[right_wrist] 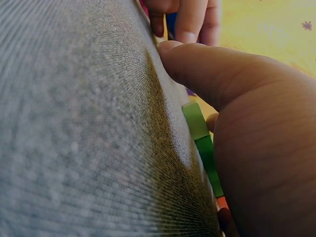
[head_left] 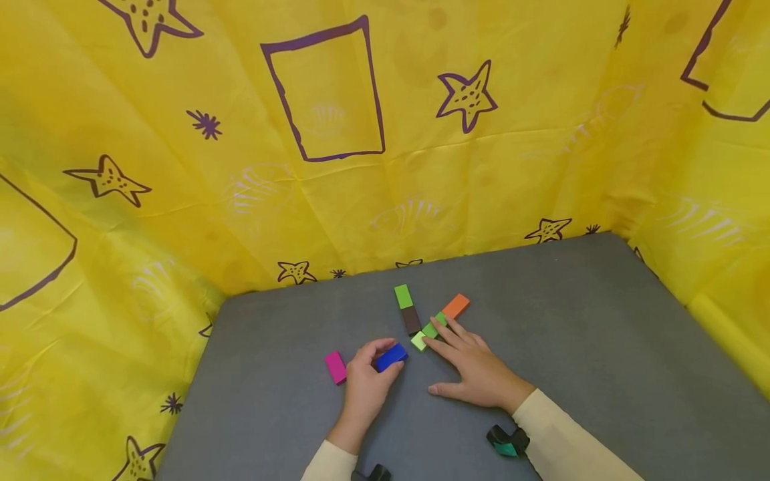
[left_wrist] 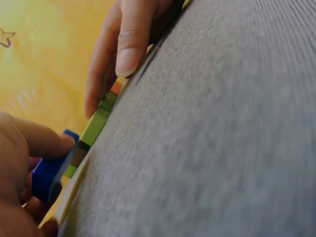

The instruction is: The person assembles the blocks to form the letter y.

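Observation:
A blue block (head_left: 392, 357) is pinched between the thumb and fingers of my left hand (head_left: 365, 387); the left wrist view shows the blue block (left_wrist: 49, 170) close over the grey surface. My right hand (head_left: 478, 367) spreads its fingers, with fingertips at a light green block (head_left: 419, 341) and a green block (head_left: 430, 330). Beyond these an orange block (head_left: 456, 306) continues the slanting row. A dark brown block (head_left: 411, 321) and a bright green block (head_left: 403, 296) form a second row, meeting the first near the light green block in a V shape.
A magenta block (head_left: 335, 367) lies just left of my left hand. The grey table (head_left: 271, 427) is bordered at the back and sides by a yellow cloth (head_left: 409, 180) printed with purple stars and frames. Dark straps with small devices (head_left: 508, 442) sit at both wrists.

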Tool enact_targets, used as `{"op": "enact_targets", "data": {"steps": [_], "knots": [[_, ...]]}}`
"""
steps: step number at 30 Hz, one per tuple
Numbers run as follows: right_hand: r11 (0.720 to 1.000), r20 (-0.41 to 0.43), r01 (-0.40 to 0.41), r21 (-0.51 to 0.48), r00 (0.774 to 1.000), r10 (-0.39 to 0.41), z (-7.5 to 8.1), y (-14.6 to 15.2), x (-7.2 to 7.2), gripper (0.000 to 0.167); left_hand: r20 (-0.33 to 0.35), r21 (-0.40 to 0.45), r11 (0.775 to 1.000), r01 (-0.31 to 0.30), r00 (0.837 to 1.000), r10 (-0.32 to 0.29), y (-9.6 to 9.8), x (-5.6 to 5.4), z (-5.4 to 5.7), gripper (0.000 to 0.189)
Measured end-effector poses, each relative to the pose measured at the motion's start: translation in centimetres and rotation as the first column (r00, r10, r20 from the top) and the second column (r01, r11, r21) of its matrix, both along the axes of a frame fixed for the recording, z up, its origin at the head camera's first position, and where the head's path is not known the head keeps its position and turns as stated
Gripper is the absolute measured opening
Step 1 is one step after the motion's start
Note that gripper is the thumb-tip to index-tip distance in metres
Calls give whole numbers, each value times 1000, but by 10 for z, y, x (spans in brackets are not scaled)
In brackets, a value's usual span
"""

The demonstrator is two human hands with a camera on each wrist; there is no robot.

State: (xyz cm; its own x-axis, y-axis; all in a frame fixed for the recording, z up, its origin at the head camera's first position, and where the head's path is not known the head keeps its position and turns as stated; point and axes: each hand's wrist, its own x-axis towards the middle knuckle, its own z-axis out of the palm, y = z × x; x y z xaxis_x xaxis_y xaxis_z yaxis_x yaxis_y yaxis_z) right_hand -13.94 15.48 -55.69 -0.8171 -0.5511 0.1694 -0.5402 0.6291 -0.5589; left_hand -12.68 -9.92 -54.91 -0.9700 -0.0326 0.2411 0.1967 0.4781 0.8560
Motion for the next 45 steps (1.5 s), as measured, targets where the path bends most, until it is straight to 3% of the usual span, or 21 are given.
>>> {"op": "enact_targets", "data": {"steps": [4,7,11,14,18,29,45], "knots": [[1000,7,-1,7,1000,1,0,0,0,89,-20,-102,994,-27,999,25,6,-1,-3,37],[1000,8,0,11,1000,0,0,1,0,89,7,-156,988,-12,1000,13,8,-2,-3,38],[1000,7,1,17,1000,-1,0,1,0,89,71,-137,983,123,991,-114,-2,-3,0,45],[1000,6,2,24,1000,-2,1,0,0,89,129,-81,964,251,962,-240,-15,-4,4,58],[1000,7,-1,23,1000,1,0,0,-1,89,168,-40,945,325,934,-314,-26,-6,6,69],[1000,11,-1,23,1000,1,-1,0,-2,89,132,-78,929,362,927,-350,-28,-8,3,62],[999,1,11,45,1000,-11,0,-1,-1,90,157,-124,925,360,927,-340,-26,-7,5,56]]}}
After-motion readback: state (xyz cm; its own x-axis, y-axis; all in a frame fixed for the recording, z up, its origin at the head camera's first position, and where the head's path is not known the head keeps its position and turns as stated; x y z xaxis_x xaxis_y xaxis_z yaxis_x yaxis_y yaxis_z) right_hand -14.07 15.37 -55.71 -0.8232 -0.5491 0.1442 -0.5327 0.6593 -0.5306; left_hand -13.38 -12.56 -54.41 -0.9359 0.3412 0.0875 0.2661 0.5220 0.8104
